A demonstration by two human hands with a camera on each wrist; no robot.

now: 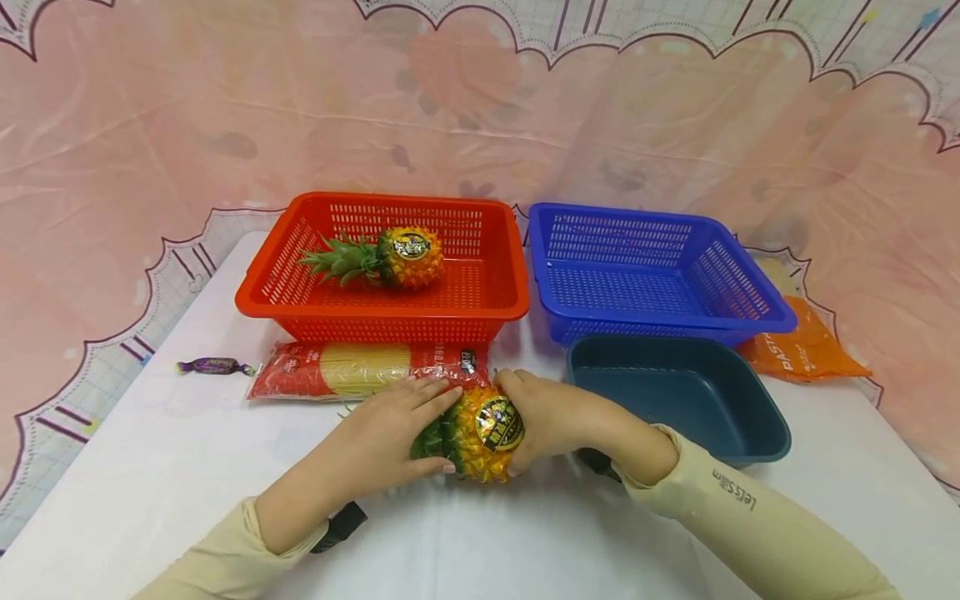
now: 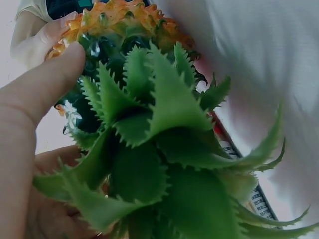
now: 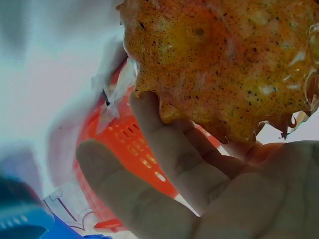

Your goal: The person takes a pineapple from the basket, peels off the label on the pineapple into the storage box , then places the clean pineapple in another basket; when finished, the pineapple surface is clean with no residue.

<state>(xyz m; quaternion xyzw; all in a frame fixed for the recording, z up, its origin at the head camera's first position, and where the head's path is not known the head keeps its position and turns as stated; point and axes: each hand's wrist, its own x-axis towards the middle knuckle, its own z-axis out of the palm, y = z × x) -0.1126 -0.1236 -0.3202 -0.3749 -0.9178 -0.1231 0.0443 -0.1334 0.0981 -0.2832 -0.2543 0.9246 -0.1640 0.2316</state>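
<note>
A toy-like pineapple (image 1: 483,437) with an orange-yellow body and a dark round label lies on its side in front of the spaghetti pack, its green crown (image 2: 164,164) to the left. My left hand (image 1: 382,433) grips it at the crown end, thumb on the near side, fingers on the far side. At the other end my right hand (image 1: 558,417) holds the rounded base (image 3: 224,64) between thumb and fingers. From the head, the left hand hides most of the crown. A second pineapple (image 1: 412,257) rests in the red basket (image 1: 382,312), leaves pointing left.
Behind the hands lies a red spaghetti pack (image 1: 363,369). A blue basket (image 1: 667,321) stands back right, with a dark teal tub (image 1: 675,392) before it and an orange pasta bag (image 1: 810,346) beside it. One purple-wrapped candy (image 1: 215,366) lies at left.
</note>
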